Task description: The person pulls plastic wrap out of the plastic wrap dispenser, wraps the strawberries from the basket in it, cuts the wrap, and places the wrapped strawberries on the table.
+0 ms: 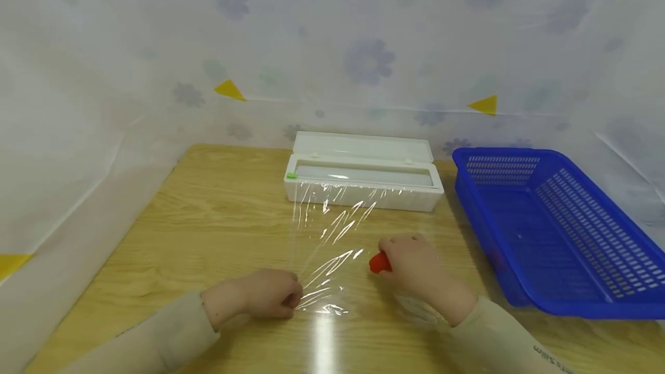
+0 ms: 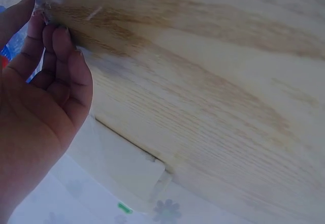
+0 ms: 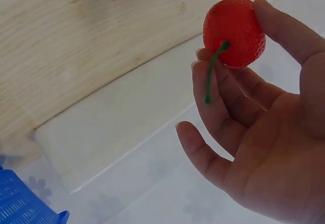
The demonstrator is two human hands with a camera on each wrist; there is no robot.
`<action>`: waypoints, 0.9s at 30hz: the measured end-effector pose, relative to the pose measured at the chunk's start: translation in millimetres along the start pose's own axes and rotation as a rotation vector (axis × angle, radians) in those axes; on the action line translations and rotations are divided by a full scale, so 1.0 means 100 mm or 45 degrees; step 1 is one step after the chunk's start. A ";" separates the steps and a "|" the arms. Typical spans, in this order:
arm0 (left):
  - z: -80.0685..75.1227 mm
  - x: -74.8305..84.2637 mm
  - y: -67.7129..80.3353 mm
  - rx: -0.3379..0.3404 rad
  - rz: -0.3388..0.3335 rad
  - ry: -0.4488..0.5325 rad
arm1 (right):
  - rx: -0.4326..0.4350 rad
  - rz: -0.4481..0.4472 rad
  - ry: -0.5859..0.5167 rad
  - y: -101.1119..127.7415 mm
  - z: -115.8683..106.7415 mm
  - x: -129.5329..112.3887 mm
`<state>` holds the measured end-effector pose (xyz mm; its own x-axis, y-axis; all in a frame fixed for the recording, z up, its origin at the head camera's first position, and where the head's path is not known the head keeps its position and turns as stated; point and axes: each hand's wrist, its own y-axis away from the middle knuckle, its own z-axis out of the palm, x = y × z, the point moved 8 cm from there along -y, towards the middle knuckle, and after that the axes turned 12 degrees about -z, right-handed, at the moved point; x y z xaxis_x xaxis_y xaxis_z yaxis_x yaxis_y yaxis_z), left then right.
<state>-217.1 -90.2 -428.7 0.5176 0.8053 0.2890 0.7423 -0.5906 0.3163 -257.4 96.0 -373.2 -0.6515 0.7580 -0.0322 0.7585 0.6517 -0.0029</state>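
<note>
A red cherry (image 3: 234,31) with a green stem sits pinched between the thumb and fingers of the right hand (image 1: 410,264), held low over the near right part of a sheet of cling film (image 1: 332,241). The film runs from a white dispenser box (image 1: 363,180), lid open, at the far middle of the worktop (image 1: 208,218), toward the near edge. The left hand (image 1: 270,294) pinches the film's near left corner with curled fingers. A blue plastic basket (image 1: 561,229) stands to the right, close beside the box and the right hand. A flowered white sheet (image 1: 363,45) hangs behind.
</note>
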 end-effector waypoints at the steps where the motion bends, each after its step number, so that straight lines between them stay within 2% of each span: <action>1: 0.00 0.00 0.00 -0.001 -0.003 0.002 | -0.016 0.008 -0.001 -0.01 0.02 0.00; 7: -0.02 0.02 0.02 0.012 0.004 -0.001 | -0.053 0.047 -0.005 -0.06 0.06 0.01; 21: -0.02 0.02 0.02 0.001 -0.003 0.022 | -0.020 0.038 -0.062 -0.16 0.20 -0.03; 27: -0.01 0.01 0.01 -0.016 -0.024 0.036 | -0.001 0.021 -0.142 -0.25 0.33 -0.08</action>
<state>-216.3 -89.6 -427.1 0.4912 0.8146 0.3084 0.7465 -0.5762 0.3329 -270.3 72.6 -406.1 -0.6324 0.7612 -0.1435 0.7692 0.6390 -0.0004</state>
